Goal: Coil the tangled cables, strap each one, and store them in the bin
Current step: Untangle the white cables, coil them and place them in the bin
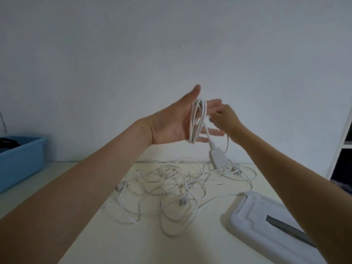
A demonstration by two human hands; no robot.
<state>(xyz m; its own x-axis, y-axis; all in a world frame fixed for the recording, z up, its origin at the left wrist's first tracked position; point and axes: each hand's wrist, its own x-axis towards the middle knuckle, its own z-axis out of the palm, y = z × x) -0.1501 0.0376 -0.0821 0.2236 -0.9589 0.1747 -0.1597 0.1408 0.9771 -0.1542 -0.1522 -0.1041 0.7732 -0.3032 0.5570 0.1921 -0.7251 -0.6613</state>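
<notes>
My left hand (171, 126) is raised above the table, palm towards me and fingers straight, with a coil of white cable (197, 121) looped around the fingers. My right hand (223, 118) is just right of the coil and pinches a strand of that cable. A white plug block (218, 157) hangs from the coil on a short lead. Below, a tangle of thin white cables (181, 185) lies spread on the cream table (106, 235). A blue bin (21, 159) stands at the far left with dark items inside.
A white lid or tray (266, 225) with a grey strip (285, 227) on it lies at the table's right front. A white wall rises behind the table. A white shelf unit (345, 141) stands at the right edge.
</notes>
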